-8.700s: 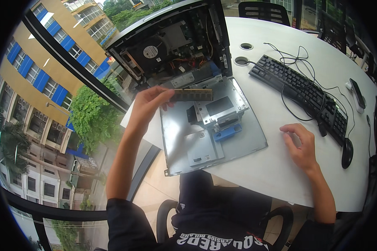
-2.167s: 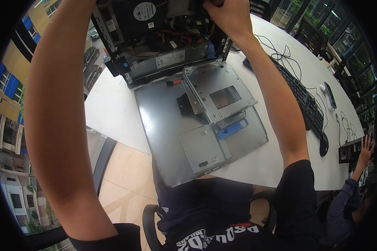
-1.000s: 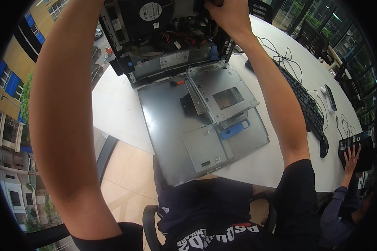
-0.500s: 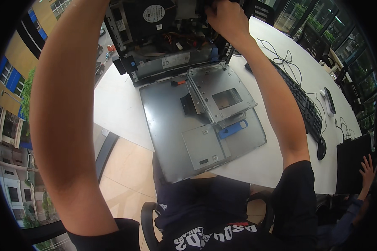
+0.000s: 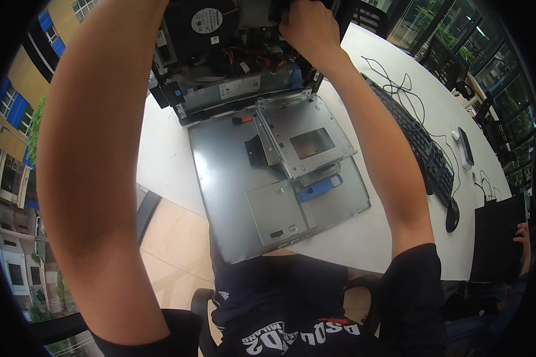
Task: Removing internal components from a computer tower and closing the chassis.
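An opened desktop computer case (image 5: pixel 239 89) stands at the far side, with a fan (image 5: pixel 207 21) and loose coloured cables (image 5: pixel 244 58) inside. My right hand (image 5: pixel 311 28) is closed at its upper right part. Its fingertips sink into the dark interior, so what they hold is hidden. My left forearm (image 5: pixel 95 149) reaches up past the top edge, and the left hand is out of view. In front of the case lies a flat metal side panel (image 5: pixel 217 178). On it rests a metal drive cage (image 5: pixel 312 122) with a blue lever (image 5: pixel 320 189) at its near end.
Right of my right arm are a black keyboard (image 5: pixel 426 140), a mouse (image 5: pixel 452 215) and tangled cables on the white table (image 5: pixel 393 250). A black monitor-like panel (image 5: pixel 498 241) stands at far right, with another person's hand (image 5: pixel 523 239) at its edge.
The view has shifted slightly, moving the case, panel and table left in the picture. My right hand stays at the case. The other person's raised hand has lowered to the black panel's edge.
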A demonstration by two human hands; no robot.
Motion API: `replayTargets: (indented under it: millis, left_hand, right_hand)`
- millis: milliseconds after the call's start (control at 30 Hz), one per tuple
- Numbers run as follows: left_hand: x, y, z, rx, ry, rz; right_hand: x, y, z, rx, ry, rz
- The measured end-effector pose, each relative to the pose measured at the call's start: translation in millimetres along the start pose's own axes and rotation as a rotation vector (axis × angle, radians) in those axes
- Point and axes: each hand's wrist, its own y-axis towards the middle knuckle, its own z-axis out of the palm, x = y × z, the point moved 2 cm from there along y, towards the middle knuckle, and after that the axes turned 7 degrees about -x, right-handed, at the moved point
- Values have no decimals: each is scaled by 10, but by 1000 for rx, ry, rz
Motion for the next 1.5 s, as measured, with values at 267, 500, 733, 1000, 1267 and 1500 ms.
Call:
replayTargets:
  millis: [267,500,733,1000,1267,1500]
  left_hand:
    - [40,149,142,-20,-125,-51]
    - [-54,-114,8,49,-94,-44]
    - [124,319,128,129,-102,60]
    - [55,263,94,121,-50,119]
    - [-21,58,-54,78,-119,24]
    - [-50,-25,-43,49,-143,-41]
  right_hand:
    - [-55,158,52,76,93,40]
    - [-25,198,54,168,220,127]
    - [-20,253,157,109,67,41]
    - [-85,248,160,57,37,-91]
    - [21,202,140,50,193,73]
    - [3,238,168,97,95,60]
